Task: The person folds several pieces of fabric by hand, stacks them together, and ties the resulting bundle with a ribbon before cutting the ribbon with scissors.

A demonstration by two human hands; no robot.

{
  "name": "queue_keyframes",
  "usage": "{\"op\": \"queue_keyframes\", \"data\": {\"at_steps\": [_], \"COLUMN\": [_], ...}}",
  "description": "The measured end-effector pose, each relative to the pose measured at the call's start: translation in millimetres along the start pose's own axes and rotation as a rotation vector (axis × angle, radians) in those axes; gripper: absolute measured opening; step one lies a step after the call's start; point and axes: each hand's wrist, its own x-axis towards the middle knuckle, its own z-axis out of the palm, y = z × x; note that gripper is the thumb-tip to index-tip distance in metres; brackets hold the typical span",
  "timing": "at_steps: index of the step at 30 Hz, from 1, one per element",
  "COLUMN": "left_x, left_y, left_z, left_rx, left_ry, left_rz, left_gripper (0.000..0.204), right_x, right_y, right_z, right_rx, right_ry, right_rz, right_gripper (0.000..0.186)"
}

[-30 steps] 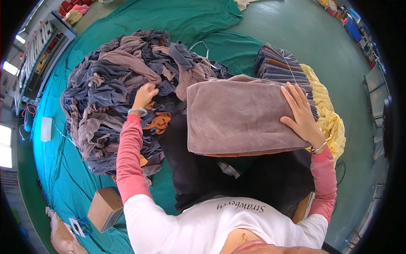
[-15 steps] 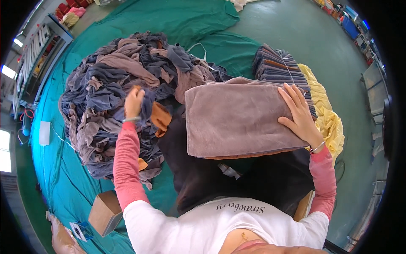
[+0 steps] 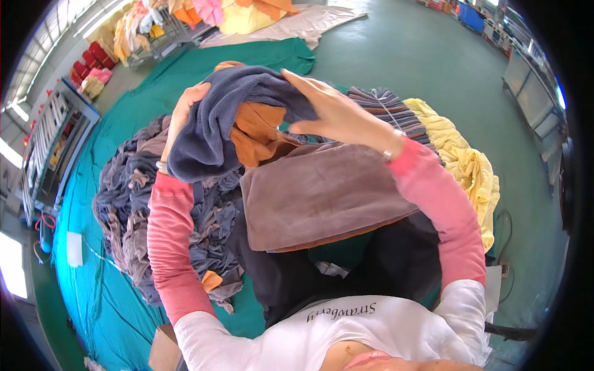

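A dark blue-grey towel (image 3: 213,123) is bunched up in the air, with an orange towel or orange part (image 3: 257,133) showing in its fold. My left hand (image 3: 183,114) grips its left side, thumb on top. At the opposite end, my right hand (image 3: 346,117) has its fingers stretched out and the thumb apart, with the edge of the cloth between them. Below both hands, a stack of folded towels (image 3: 328,198) lies over my lap, the top one brownish-mauve and an orange edge underneath.
A big heap of loose grey, mauve and orange towels (image 3: 139,210) lies on a green sheet (image 3: 93,297) at left. Beyond my right hand are a tied row of folded towels (image 3: 387,114) and yellow fabric (image 3: 461,151). A cardboard box (image 3: 166,349) stands at lower left.
My left hand has lifted the blue-grey towel from the heap, up and away from me. My right hand has left the folded stack and moved left to the towel. The view has tilted farther outward.
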Motion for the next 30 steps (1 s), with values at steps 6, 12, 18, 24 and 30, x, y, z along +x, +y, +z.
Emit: {"op": "queue_keyframes", "data": {"at_steps": [6,12,18,24,30], "left_x": [47,51,62,80,113], "left_y": [-45,-96,-52,-42,-52], "left_z": [-41,-23,-75,-8,32], "left_rx": [-0.273,-0.241,1.534,1.133,1.04], "left_ry": [0.321,0.075,0.293,0.11,-0.094], "left_rz": [0.217,-0.133,-0.018,0.27,-0.1], "left_gripper": [0.059,0.048,0.052,0.043,0.032], "right_x": [53,47,36,29,23], "right_y": [14,36,63,50,32], "right_z": [-8,-37,-72,-65,-47], "right_rx": [0.931,1.291,1.487,1.3,0.583], "right_ry": [0.111,0.109,0.267,0.282,0.2], "right_rz": [0.499,0.609,0.525,0.356,0.314], "right_gripper": [0.03,0.032,0.031,0.027,0.041]}}
